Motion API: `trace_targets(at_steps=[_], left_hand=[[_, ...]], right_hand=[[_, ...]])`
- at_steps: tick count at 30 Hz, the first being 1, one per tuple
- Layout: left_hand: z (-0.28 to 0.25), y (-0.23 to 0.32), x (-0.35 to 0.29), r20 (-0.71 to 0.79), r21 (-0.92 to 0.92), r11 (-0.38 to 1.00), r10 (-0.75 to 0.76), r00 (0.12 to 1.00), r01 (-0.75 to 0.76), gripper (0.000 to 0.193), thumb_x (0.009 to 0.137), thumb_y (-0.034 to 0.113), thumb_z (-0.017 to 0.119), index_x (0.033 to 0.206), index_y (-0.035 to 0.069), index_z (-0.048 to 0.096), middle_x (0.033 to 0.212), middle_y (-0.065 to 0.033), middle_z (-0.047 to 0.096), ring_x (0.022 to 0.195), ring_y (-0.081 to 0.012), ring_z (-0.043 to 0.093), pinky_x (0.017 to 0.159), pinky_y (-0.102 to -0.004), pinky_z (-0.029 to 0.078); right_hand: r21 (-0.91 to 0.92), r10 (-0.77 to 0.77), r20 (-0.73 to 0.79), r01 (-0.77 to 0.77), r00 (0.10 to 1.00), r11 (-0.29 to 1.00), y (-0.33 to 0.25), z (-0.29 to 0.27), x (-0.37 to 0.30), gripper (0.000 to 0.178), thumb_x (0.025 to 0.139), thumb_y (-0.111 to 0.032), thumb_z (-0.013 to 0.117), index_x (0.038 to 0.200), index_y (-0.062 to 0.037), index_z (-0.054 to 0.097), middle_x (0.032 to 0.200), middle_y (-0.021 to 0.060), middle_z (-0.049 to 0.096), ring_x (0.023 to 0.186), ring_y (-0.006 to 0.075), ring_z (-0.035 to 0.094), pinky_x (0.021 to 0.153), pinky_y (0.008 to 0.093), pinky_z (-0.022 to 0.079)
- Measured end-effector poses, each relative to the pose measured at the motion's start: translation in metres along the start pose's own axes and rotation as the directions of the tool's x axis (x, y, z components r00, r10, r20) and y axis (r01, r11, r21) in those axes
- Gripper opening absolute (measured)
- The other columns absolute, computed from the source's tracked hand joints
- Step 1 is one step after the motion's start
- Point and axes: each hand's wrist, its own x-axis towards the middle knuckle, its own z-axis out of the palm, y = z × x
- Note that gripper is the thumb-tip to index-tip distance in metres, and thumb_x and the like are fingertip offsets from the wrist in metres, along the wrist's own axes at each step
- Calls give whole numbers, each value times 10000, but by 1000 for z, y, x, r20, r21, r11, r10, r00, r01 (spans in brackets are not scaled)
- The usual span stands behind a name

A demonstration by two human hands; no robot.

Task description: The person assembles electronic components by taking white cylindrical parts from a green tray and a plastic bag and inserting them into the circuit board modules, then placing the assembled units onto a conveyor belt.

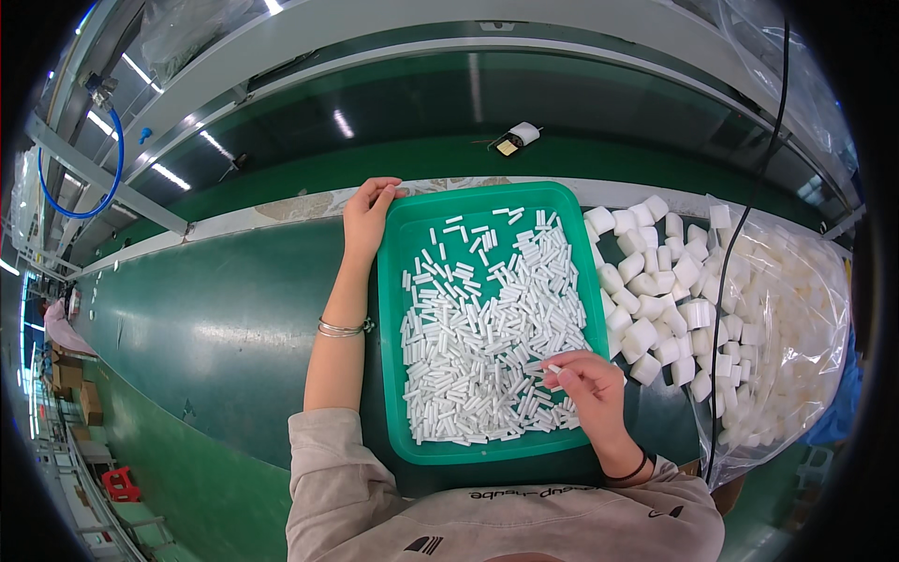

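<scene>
In front of me lies a shallow green plastic tray [496, 451], with a great many small white cylindrical pieces [468, 375] loose in it. They are heaped toward the near and right sides and thinly scattered at the far left. My left hand [367, 214] grips the tray's far left corner, its fingers bent over the rim. Over the tray's near right part, my right hand [596, 389] pinches one small white piece [554, 369] between thumb and fingertips. Its other fingers are curled and partly hidden.
Thick white foam-like blocks [646, 281] are piled right of the tray, spilling from a clear plastic bag [796, 328]. A black cable [726, 281] hangs before the bag. A black-and-white object [517, 139] lies on the green belt [403, 155] beyond. The green tabletop [225, 318] extends left.
</scene>
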Motion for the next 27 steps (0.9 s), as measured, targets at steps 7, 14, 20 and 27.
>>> trace_targets(at_steps=[7, 14, 20, 27], left_hand=[[-7, -5, 7, -2, -25, 999, 24, 1000, -24, 157, 834, 101, 505, 939, 8, 575, 853, -81, 611, 802, -132, 576, 684, -215, 437], [-123, -14, 75, 60, 981, 154, 348, 936, -120, 281, 726, 248, 610, 970, 116, 567, 1039, -79, 525, 1028, -269, 435, 808, -387, 410], [-235, -58, 137, -235, 927, -236, 235, 943, 290, 378, 789, 313, 500, 1129, 148, 486, 1253, -72, 422, 1183, -295, 326, 902, -454, 332], [-297, -98, 174, -266, 889, -369, 68, 962, 272, 350, 880, 230, 327, 1225, 264, 373, 1388, -31, 230, 1179, -301, 372, 861, -446, 406]], right_hand=[[-92, -54, 117, 65, 992, 994, 9, -7, 1, 57, 759, 24, 539, 743, 58, 582, 919, 140, 602, 749, 164, 581, 667, 231, 448], [-385, -166, 81, 185, 983, 904, 6, -2, -1, 50, 650, 26, 588, 642, 13, 540, 793, 109, 586, 677, 183, 556, 590, 245, 420], [-457, -131, -51, 93, 990, 885, 10, 2, 9, 55, 633, 19, 583, 617, 10, 531, 703, 99, 563, 581, 176, 536, 538, 230, 409], [-572, -208, -59, 137, 976, 808, 2, 8, 11, 62, 643, -8, 573, 610, 1, 522, 687, 101, 559, 582, 182, 527, 535, 234, 402]])
